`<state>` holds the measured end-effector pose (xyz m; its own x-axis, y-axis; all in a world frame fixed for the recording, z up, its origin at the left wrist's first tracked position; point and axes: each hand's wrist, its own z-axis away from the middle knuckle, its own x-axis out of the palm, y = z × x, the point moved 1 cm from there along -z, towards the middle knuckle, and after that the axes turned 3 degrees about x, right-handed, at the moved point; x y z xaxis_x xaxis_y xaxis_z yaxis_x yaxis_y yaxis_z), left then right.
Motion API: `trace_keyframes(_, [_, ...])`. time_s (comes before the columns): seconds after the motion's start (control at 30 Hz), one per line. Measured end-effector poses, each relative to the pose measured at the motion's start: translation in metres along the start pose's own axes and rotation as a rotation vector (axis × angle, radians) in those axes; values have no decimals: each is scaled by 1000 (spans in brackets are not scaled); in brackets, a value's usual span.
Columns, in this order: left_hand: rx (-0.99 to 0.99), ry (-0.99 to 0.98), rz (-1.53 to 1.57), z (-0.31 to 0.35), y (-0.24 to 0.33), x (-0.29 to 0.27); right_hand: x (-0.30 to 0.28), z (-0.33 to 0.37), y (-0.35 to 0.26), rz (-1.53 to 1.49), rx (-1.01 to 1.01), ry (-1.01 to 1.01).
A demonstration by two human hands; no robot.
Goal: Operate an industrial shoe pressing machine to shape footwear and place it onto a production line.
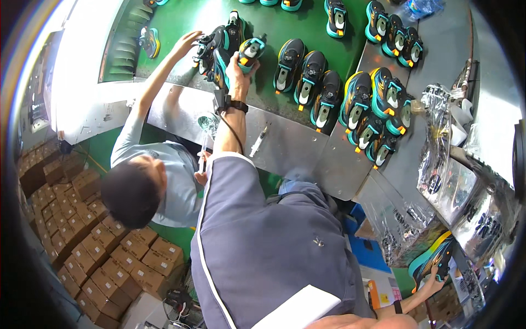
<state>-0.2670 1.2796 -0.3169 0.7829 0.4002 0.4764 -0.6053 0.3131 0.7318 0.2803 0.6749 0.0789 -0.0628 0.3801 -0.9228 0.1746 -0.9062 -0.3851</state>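
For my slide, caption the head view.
Left hand holding one sneaker, right hand another sneaker, more sneakers on the green worktop.

Upper garment: dark grey-blue, short-sleeved fabric shirt (279,236). A narrow white piping line (204,263) runs down its left side; white trim (233,156) edges the left sleeve. A small pale emblem (318,242) marks the front. Lower garment: blue denim trousers (300,187). Behind the left hand (239,71): black wristband (238,106), dark box-shaped module (221,101), thin dark cable (238,135) along the forearm. Behind the right hand (434,282): black wristband (398,307).
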Motion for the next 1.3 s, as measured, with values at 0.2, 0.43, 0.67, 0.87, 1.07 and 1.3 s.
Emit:
trace_keyframes(0.2, [-49, 154, -326, 9, -68, -42, -1, 0, 2, -60, -29, -96])
trace_keyframes(0.43, [-78, 308, -215, 37, -76, -49, 2, -2, 1, 19, -164, -6])
trace_keyframes(0.67, [526, 247, -719, 104, -73, -2, 4, -2, -2, -26, -147, -47])
trace_keyframes(0.87, [607, 377, -1263, 89, -5, -26, 6, 3, -13, -3, -144, -17])
trace_keyframes(1.07, [450, 367, -1262, -1, 37, -80, 5, 5, -16, -6, -101, -73])
trace_keyframes(1.3, [424, 177, -1345, 1, 30, -57, 4, 6, -16, 46, -55, -18])
